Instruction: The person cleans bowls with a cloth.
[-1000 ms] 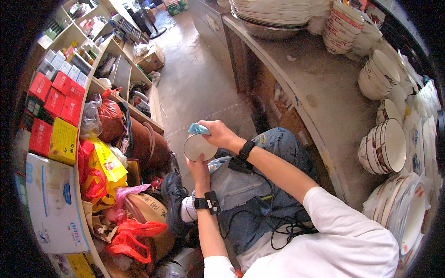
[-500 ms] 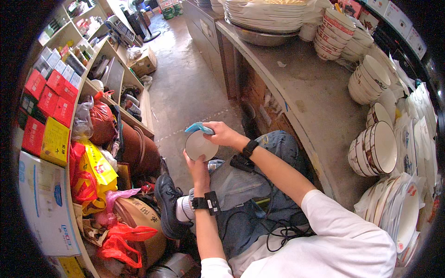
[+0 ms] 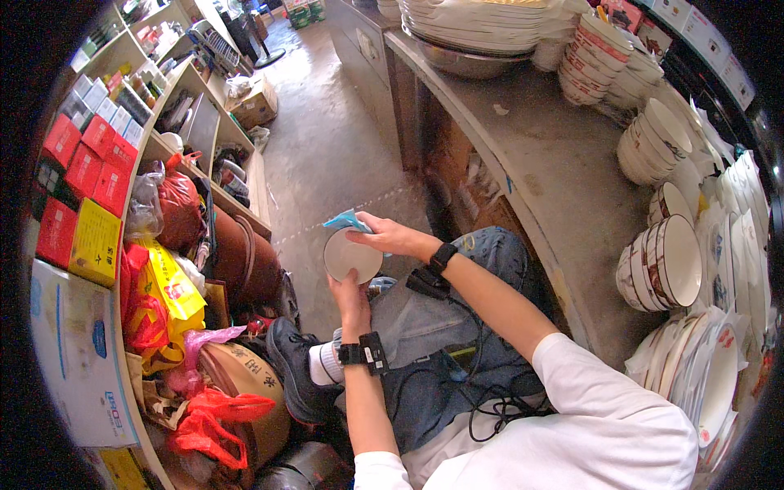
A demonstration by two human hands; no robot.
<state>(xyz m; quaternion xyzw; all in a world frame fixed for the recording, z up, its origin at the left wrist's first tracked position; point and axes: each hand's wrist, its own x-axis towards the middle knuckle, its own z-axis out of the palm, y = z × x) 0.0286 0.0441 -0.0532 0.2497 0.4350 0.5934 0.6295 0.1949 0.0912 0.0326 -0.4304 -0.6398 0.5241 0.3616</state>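
A seated person, seen from above, holds a small round dish over their lap. The left hand grips the dish from below, fingers curled up behind it and thumb on the near rim. The right hand rests on the dish's upper right edge, fingers bent and pinching a blue cloth against the rim — the cloth pokes out just above the dish. Each wrist wears a black band, and a thin black cable trails across the jeans below the hands.

Left of the left hand, wooden shelves hold red boxes and a yellow box, with red and yellow bags bunched lower down. A black shoe sits just below and left of the left hand, beside a brown carton.

Right of the right hand runs a long grey surface. On its far side, well apart from the hands, stand stacks of patterned bowls lying on their sides, with more bowls beyond and white plates nearer the person. At the surface's far end sits a wide metal basin under a pile of pale dishes. Bare concrete floor stretches away above the hands.
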